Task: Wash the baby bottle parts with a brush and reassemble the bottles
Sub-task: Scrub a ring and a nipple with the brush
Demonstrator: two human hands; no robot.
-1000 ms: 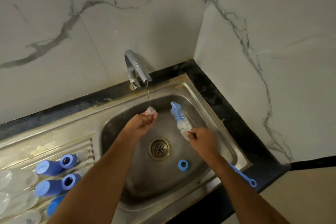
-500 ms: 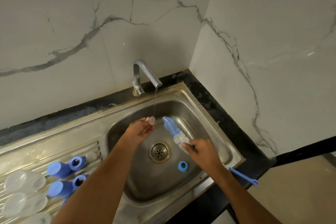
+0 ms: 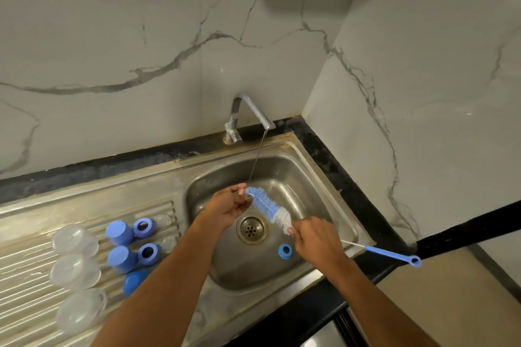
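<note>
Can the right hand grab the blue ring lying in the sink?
Probably yes. The blue ring lies bare on the sink floor just beside the right hand, nothing covering it. But that hand grips the brush, so it would have to let go.

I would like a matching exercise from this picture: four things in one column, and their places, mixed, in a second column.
Things:
1. brush
2. blue ring
3. clear bottles
4. tap

Places:
A. on the ribbed draining board
B. held by the right hand
C. above the sink, water running
D. lying inside the sink basin

Pairs: 1-B, 2-D, 3-A, 4-C
</note>
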